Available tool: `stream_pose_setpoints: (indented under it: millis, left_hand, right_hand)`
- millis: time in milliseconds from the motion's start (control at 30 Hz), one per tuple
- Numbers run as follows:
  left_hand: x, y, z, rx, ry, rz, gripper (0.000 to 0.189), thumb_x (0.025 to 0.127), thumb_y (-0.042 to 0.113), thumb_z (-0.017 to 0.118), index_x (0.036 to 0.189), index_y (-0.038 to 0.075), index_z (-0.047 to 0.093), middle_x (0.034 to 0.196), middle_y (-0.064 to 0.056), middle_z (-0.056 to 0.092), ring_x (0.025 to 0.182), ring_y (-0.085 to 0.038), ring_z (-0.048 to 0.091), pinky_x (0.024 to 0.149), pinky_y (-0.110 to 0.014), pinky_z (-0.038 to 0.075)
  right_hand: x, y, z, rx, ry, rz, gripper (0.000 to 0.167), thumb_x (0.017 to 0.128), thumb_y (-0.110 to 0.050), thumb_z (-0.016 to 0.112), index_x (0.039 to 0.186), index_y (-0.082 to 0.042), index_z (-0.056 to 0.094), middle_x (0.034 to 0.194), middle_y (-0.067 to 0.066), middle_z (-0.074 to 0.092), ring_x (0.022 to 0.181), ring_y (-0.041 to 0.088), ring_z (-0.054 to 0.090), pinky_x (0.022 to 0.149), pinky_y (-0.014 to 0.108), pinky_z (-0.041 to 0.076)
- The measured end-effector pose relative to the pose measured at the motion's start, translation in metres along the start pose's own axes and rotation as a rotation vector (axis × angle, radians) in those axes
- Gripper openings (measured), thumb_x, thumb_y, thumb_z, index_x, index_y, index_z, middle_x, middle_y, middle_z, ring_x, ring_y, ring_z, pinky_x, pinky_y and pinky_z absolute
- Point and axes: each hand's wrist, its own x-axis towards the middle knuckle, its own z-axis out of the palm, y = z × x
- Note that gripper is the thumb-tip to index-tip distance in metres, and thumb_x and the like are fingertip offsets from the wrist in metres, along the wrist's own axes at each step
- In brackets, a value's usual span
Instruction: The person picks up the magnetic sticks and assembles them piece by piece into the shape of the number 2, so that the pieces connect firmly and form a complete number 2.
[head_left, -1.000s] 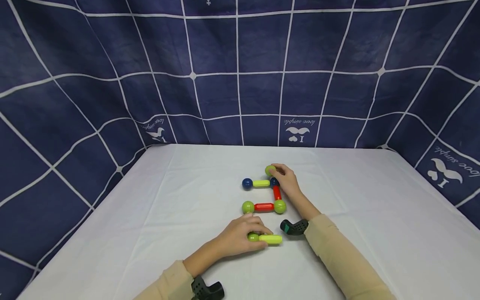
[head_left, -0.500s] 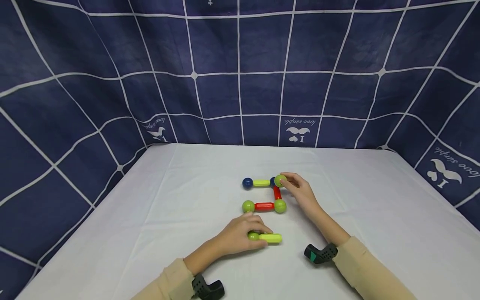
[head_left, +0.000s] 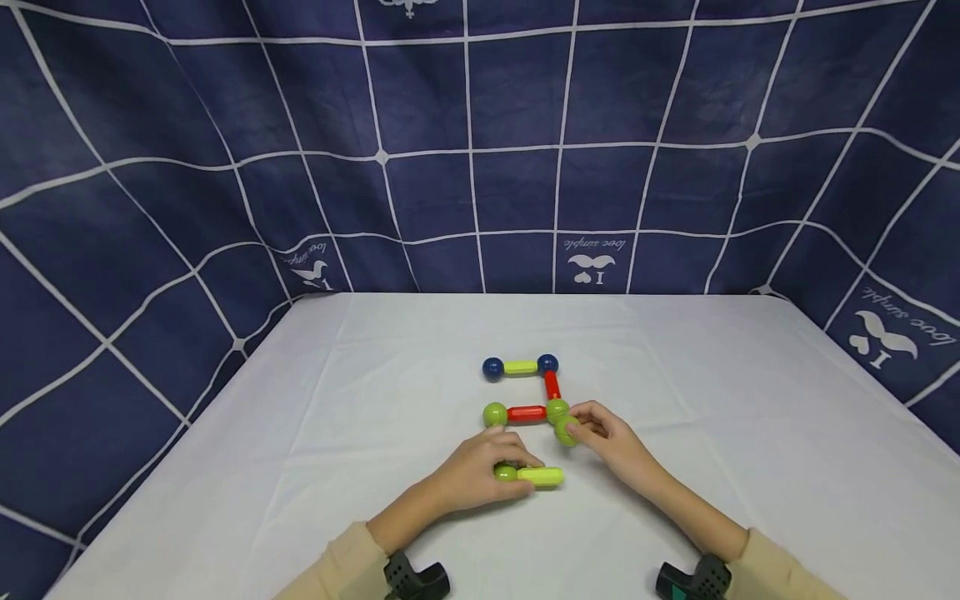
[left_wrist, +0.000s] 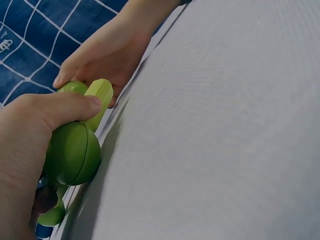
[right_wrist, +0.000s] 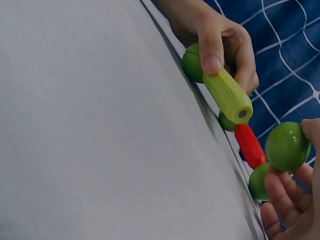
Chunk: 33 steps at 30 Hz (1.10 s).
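Observation:
My left hand [head_left: 476, 471] grips a yellow-green rod [head_left: 542, 477] that has a green ball [head_left: 506, 473] at its left end. In the left wrist view the thumb lies along the rod [left_wrist: 101, 100]. The rod's free end, with a grey disc in it, faces right in the head view. Between thumb and fingers, my right hand [head_left: 618, 450] pinches another green ball [right_wrist: 287, 146]. This ball overlaps the green corner ball [head_left: 557, 410] of a rod-and-ball shape in the head view. A red rod [head_left: 527, 414] runs left from that corner to a further green ball [head_left: 495, 414].
Behind, a second red rod [head_left: 552, 385] links the corner to a blue ball [head_left: 548, 363], then a yellow-green rod [head_left: 521, 367] and another blue ball [head_left: 492, 369]. A white cloth [head_left: 375, 375] covers the table; a navy checked curtain [head_left: 517, 192] encloses the back and sides.
My right hand has carried its green ball from beside the far blue ball towards me, down to the green corner ball. The left hand has stayed in place with the rod.

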Motion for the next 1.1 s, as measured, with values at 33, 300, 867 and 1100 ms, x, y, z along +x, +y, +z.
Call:
stream_pose_setpoints:
  millis: [33, 300, 867, 1100]
  left_hand:
    - [0.0, 0.0, 0.0, -0.004, 0.001, -0.001, 0.022, 0.079, 0.034, 0.067, 0.1, 0.027, 0.07, 0.088, 0.017, 0.061, 0.083, 0.003, 0.044, 0.074, -0.012, 0.035]
    - [-0.002, -0.002, 0.004, -0.037, 0.011, -0.007, 0.021, 0.079, 0.032, 0.067, 0.098, 0.025, 0.07, 0.087, 0.016, 0.061, 0.084, 0.003, 0.045, 0.079, -0.015, 0.037]
    - [-0.001, -0.002, -0.002, 0.022, 0.008, 0.006, 0.022, 0.079, 0.035, 0.066, 0.098, 0.023, 0.07, 0.086, 0.016, 0.061, 0.08, 0.001, 0.042, 0.069, -0.012, 0.036]
    - [-0.001, -0.001, -0.002, 0.049, 0.014, 0.02, 0.02, 0.079, 0.034, 0.067, 0.096, 0.022, 0.07, 0.086, 0.015, 0.06, 0.08, 0.001, 0.043, 0.071, -0.013, 0.038]
  right_hand:
    - [-0.002, 0.0, 0.001, -0.004, -0.012, -0.004, 0.031, 0.09, -0.03, 0.055, 0.111, -0.006, 0.053, 0.099, 0.008, 0.058, 0.085, 0.008, 0.054, 0.074, 0.024, 0.043]
    - [-0.015, 0.006, -0.002, -0.063, -0.132, -0.05, 0.027, 0.091, -0.024, 0.052, 0.114, -0.009, 0.053, 0.105, 0.009, 0.056, 0.084, 0.005, 0.052, 0.073, 0.021, 0.043]
    - [-0.01, 0.012, -0.008, -0.162, -0.308, -0.283, 0.027, 0.08, -0.001, 0.052, 0.103, -0.015, 0.055, 0.104, 0.001, 0.055, 0.093, 0.004, 0.048, 0.084, 0.019, 0.041]
    - [-0.013, 0.01, -0.007, -0.144, -0.328, -0.295, 0.023, 0.081, -0.003, 0.055, 0.101, -0.014, 0.055, 0.099, 0.0, 0.056, 0.088, 0.004, 0.049, 0.081, 0.02, 0.041]
